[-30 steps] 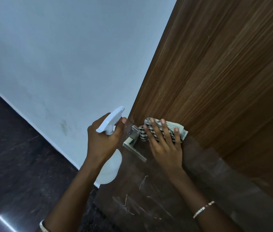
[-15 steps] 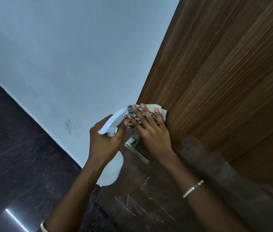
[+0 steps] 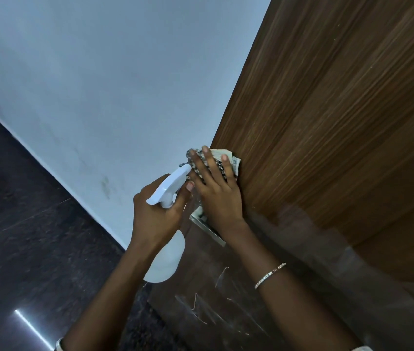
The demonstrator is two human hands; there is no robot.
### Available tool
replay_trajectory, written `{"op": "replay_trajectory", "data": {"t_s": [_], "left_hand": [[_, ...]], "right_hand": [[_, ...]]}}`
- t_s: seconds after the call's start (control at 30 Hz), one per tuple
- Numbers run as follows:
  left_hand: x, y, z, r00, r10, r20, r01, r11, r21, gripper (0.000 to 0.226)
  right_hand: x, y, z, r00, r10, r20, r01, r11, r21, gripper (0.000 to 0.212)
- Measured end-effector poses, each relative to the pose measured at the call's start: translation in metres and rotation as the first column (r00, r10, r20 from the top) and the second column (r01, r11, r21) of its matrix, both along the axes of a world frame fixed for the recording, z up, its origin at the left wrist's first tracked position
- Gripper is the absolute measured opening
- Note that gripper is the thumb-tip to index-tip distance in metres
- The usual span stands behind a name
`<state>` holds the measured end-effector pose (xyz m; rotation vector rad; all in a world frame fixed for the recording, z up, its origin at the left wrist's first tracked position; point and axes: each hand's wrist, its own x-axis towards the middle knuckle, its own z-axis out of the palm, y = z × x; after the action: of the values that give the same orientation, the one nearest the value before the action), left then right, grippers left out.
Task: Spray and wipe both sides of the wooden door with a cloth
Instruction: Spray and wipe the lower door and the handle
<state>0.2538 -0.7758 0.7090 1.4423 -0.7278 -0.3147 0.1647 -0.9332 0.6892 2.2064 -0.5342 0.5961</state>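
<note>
Pale blue-grey wall (image 3: 104,79) on the left with a few dark smudges low down, dark speckled floor (image 3: 20,249) below it, and the wooden door (image 3: 340,122) taking up the whole right side, brown with fine grain running along it. The lower part of the door looks glossy, with some thin scratch-like marks.

The right hand (image 3: 217,193) is flat against the door close to its edge, fingers spread and straight, pressing a checked cloth (image 3: 228,162) onto the wood — the cloth pokes out past the fingertips, just above the metal door handle (image 3: 207,225), which the hand partly hides. There's a thin bracelet (image 3: 270,271) on that forearm.

The left hand (image 3: 157,214) is curled round the neck of a white spray bottle (image 3: 167,259), index finger by the trigger, nozzle aimed up toward the cloth — bottle body hangs below the hand, just beside the door's edge.
</note>
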Motion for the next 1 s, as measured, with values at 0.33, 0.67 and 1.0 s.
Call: {"op": "replay_trajectory", "data": {"t_s": [0.33, 0.67, 1.0], "left_hand": [[0.002, 0.0, -0.008, 1.0, -0.007, -0.028, 0.007, 1.0, 0.002, 0.039], [-0.007, -0.002, -0.008, 1.0, -0.026, 0.001, 0.026, 1.0, -0.011, 0.033], [-0.019, 0.002, -0.004, 0.999, -0.034, 0.038, 0.034, 0.999, 0.001, 0.035]], "right_hand": [[-0.133, 0.024, -0.024, 0.984, -0.107, 0.146, 0.118, 0.99, -0.075, 0.062], [-0.046, 0.011, 0.053, 0.949, -0.081, 0.306, 0.111, 0.99, -0.085, 0.053], [-0.12, 0.025, -0.07, 0.994, -0.103, 0.03, 0.105, 0.992, -0.066, 0.061]]}}
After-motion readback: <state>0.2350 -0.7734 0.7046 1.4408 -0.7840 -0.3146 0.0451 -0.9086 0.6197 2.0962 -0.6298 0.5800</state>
